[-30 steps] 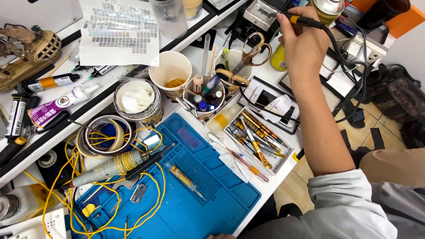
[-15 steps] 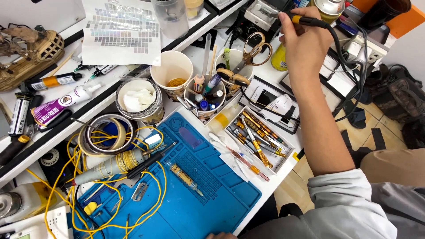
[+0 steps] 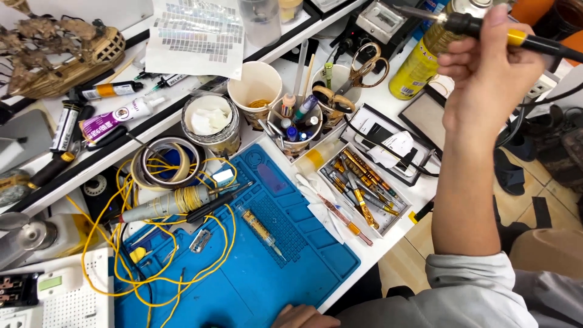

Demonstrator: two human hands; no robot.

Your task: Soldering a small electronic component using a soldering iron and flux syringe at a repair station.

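Note:
My right hand (image 3: 489,76) is raised at the upper right, closed around a soldering iron (image 3: 480,27) with a black grip and yellow band; its metal tip points left over the grey station (image 3: 382,21). My left hand (image 3: 302,317) shows only as a few fingers at the bottom edge, resting at the front rim of the blue silicone work mat (image 3: 291,267); whether it holds anything is hidden. On the mat lie a flux syringe (image 3: 260,229) and a tangle of yellow wire (image 3: 158,243).
Paper cups (image 3: 258,88) with tools, scissors (image 3: 358,67), a yellow spray can (image 3: 419,64), a tray of tweezers and screwdrivers (image 3: 364,191), tape rolls (image 3: 164,164), glue tubes (image 3: 112,118) on a shelf, a white power strip (image 3: 67,297) at the lower left.
My right hand has drawn the soldering iron back toward me and lifted it from the back of the bench. The view has shifted closer to the bench.

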